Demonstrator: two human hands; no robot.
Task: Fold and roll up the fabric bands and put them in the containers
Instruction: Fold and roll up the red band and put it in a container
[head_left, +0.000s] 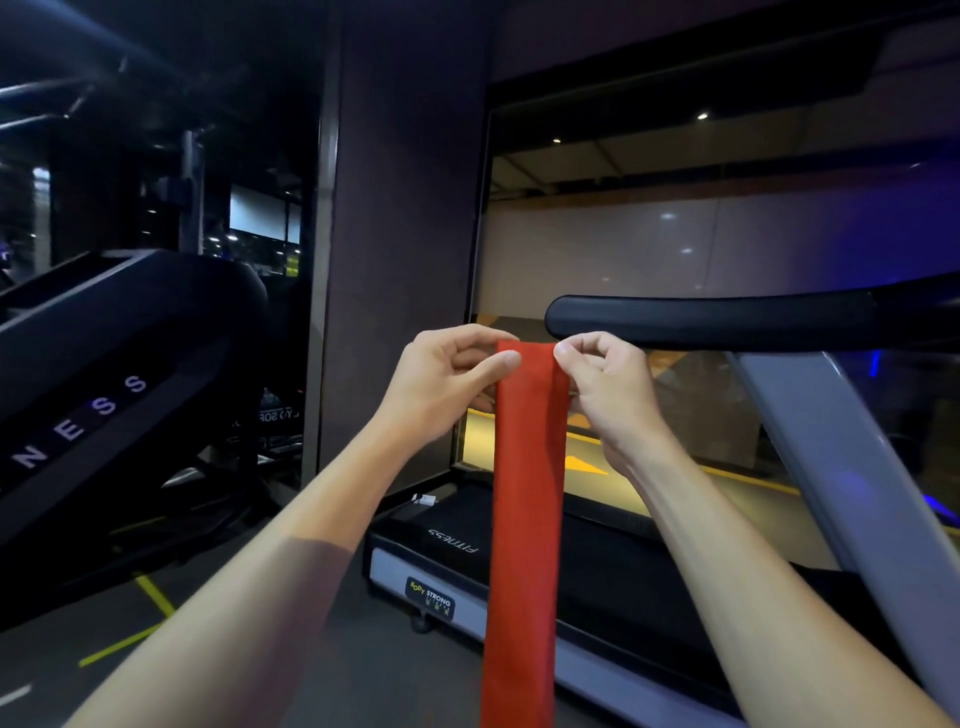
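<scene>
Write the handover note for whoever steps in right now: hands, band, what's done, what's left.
Left hand: pinches the top left corner of the red band.
Right hand: pinches the top right corner.
Band: held up in the air in front of the treadmill, hanging straight down past the bottom of the view; its lower end is out of sight.
Done: band is picked up and hangs flat. No fold or roll shows yet.
Left: fold it, roll it up, put it in a container. No container is in view, so find one first.
</scene>
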